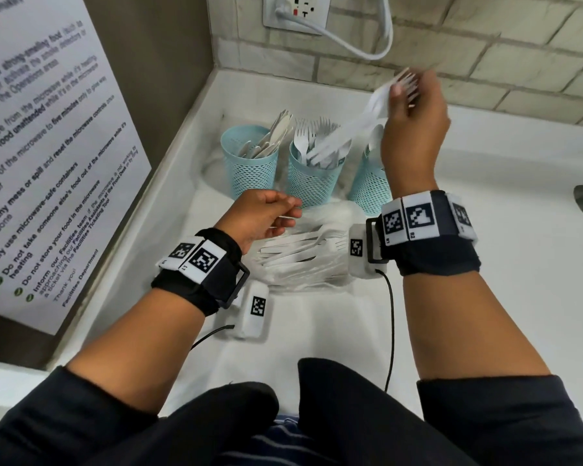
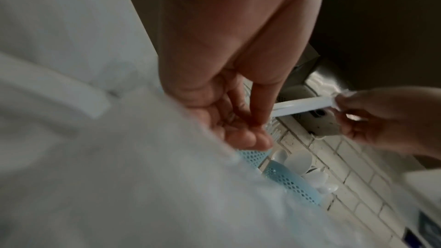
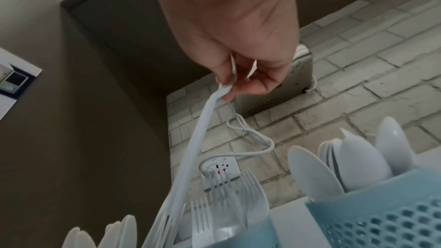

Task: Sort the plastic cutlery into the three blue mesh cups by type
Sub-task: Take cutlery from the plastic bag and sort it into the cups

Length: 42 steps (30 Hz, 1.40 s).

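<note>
Here the white counter (image 1: 505,250) fills the middle and right of the head view, with a printed notice (image 1: 44,156) leaning along the left edge and a tiled wall (image 1: 485,45) across the top. A clear bag of loose plastic cutlery (image 1: 303,253) lies at the frame's centre, just below the 3 blue mesh cups. The left cup (image 1: 249,161) holds knives, the middle cup (image 1: 312,173) holds forks, and the right cup (image 1: 367,183), partly hidden behind the raised forearm, holds spoons, as the right wrist view shows. The right hand (image 1: 414,119) is lifted in the upper right, above the cups, its fingers curled round several white utensils (image 1: 357,122); at least 1 is a fork with tines up by the fingertips, and the handles slant down toward the middle cup. The left hand (image 1: 266,216) hovers over the bag's upper left, fingers loosely curled with thumb and fingertips close together; whether they pinch anything I cannot tell.
</note>
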Each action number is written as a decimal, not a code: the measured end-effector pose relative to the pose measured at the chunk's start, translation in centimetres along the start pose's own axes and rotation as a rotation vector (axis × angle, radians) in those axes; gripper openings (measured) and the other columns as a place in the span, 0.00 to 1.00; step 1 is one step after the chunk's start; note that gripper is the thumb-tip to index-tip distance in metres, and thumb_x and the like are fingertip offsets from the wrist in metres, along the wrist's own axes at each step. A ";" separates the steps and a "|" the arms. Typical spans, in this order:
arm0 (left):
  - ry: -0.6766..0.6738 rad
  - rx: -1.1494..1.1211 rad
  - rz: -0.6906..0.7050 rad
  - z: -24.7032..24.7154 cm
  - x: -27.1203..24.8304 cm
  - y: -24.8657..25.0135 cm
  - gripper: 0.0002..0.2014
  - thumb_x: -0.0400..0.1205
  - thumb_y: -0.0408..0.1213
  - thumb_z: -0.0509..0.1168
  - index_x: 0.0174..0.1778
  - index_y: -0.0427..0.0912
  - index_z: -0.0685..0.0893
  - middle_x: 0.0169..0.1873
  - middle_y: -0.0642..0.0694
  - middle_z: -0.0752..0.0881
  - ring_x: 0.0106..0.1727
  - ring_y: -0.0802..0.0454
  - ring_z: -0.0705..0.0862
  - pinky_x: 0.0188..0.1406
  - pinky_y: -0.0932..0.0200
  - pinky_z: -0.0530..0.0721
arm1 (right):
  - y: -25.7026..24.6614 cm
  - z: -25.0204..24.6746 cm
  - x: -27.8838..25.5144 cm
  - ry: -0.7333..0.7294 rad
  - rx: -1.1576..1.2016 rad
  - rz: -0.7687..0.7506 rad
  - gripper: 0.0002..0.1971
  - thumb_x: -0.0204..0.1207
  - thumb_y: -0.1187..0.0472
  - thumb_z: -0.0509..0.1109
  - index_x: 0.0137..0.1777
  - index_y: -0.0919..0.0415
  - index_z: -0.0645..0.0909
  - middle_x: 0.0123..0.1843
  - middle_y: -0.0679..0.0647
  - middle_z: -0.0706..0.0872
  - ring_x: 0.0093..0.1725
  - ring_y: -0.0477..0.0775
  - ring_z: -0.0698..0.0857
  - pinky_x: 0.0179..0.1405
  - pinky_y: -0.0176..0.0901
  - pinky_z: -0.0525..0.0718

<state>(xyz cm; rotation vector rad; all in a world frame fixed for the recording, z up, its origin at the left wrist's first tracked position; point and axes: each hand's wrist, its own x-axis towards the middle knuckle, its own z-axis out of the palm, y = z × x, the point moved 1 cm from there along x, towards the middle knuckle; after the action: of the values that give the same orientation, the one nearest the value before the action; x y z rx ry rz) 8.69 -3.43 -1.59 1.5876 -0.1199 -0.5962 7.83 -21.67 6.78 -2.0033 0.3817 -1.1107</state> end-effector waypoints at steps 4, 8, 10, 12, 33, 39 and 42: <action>-0.021 0.242 -0.038 0.2 0.3 -0.8 0.06 0.82 0.33 0.64 0.49 0.37 0.85 0.36 0.48 0.87 0.34 0.58 0.83 0.37 0.69 0.82 | 0.1 2.1 -0.6 -0.077 -0.106 -0.157 0.14 0.82 0.61 0.56 0.57 0.61 0.82 0.43 0.54 0.87 0.43 0.57 0.80 0.38 0.41 0.71; -0.047 0.569 0.005 0.3 0.2 -1.1 0.09 0.81 0.33 0.65 0.52 0.36 0.87 0.45 0.46 0.86 0.41 0.56 0.81 0.44 0.65 0.77 | 2.4 4.2 -1.9 -0.340 -0.494 -0.283 0.19 0.81 0.56 0.52 0.61 0.55 0.82 0.54 0.60 0.88 0.56 0.65 0.78 0.54 0.50 0.71; -0.062 0.687 0.020 0.4 0.1 -1.1 0.11 0.81 0.34 0.65 0.56 0.36 0.86 0.53 0.44 0.87 0.52 0.53 0.83 0.52 0.64 0.75 | 2.9 4.4 -2.4 -0.430 -0.627 -0.247 0.17 0.83 0.54 0.54 0.67 0.47 0.79 0.62 0.58 0.83 0.64 0.65 0.71 0.63 0.50 0.67; -0.084 0.791 0.022 0.7 0.0 -1.1 0.14 0.82 0.36 0.64 0.62 0.38 0.83 0.61 0.44 0.84 0.62 0.49 0.81 0.60 0.63 0.73 | 2.7 4.2 -2.5 -0.473 -0.682 -0.222 0.17 0.84 0.52 0.55 0.70 0.42 0.76 0.68 0.57 0.76 0.69 0.66 0.66 0.68 0.52 0.62; -0.221 1.372 0.037 2.6 0.9 -2.2 0.23 0.83 0.46 0.61 0.72 0.40 0.71 0.69 0.38 0.70 0.70 0.38 0.70 0.69 0.46 0.72 | 4.1 -1.4 -5.7 -1.177 -0.658 0.337 0.23 0.77 0.60 0.69 0.73 0.54 0.74 0.75 0.54 0.73 0.67 0.56 0.77 0.65 0.46 0.77; -0.101 1.276 0.204 2.3 0.8 -1.5 0.15 0.78 0.41 0.69 0.58 0.39 0.82 0.58 0.39 0.84 0.59 0.41 0.81 0.56 0.55 0.77 | 5.5 -1.0 -5.8 -1.071 -0.619 0.240 0.25 0.76 0.70 0.63 0.72 0.54 0.75 0.74 0.56 0.74 0.68 0.58 0.76 0.64 0.42 0.75; -0.092 1.244 0.236 2.0 0.7 -1.3 0.12 0.78 0.40 0.69 0.55 0.40 0.82 0.55 0.40 0.85 0.57 0.43 0.82 0.53 0.58 0.76 | 5.7 -0.9 -5.6 -0.988 -0.575 0.226 0.24 0.74 0.73 0.59 0.66 0.53 0.81 0.70 0.58 0.78 0.68 0.58 0.77 0.58 0.37 0.73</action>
<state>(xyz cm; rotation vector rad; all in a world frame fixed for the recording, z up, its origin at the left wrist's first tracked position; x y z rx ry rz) 8.10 -5.39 -3.00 2.6749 -0.8657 -0.3984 4.53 -22.51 -0.47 -2.6276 0.3937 0.2362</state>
